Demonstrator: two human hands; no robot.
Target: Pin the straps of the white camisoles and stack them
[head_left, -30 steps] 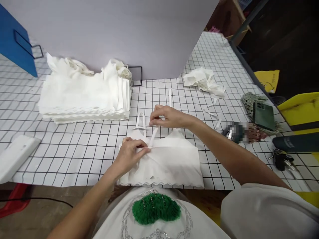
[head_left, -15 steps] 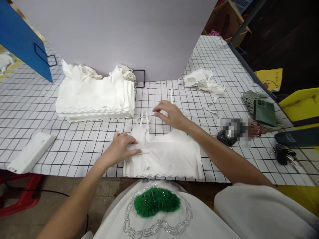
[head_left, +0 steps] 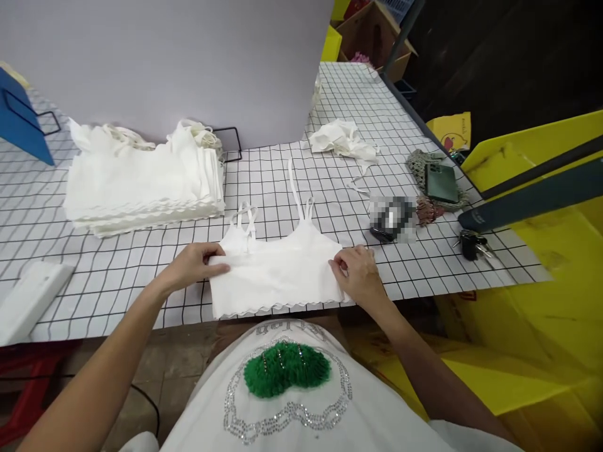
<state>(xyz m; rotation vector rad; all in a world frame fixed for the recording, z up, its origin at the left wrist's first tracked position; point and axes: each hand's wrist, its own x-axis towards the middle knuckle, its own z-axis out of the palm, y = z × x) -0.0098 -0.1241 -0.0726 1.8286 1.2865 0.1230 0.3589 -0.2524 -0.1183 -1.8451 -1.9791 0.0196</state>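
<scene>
A white crop top (head_left: 277, 273) with thin straps lies flat near the front edge of the grid-patterned table (head_left: 141, 263), its scalloped hem toward me. My left hand (head_left: 195, 267) pinches the top's left side edge. On the opposite side edge my right hand (head_left: 358, 273) grips the fabric. The straps (head_left: 301, 201) point away from me across the table.
A stack of folded white tops (head_left: 141, 179) sits at the back left before a grey board (head_left: 164, 63). A crumpled white garment (head_left: 342, 138), a green phone (head_left: 440, 183), keys (head_left: 471, 243) and a dark case (head_left: 527, 201) lie to the right. Yellow bins (head_left: 541, 282) stand beside the table; a white block (head_left: 28, 298) lies left.
My right hand left the straps and came down to the top's right side edge. My left hand slid to the left side edge. The camera view swung to the right.
</scene>
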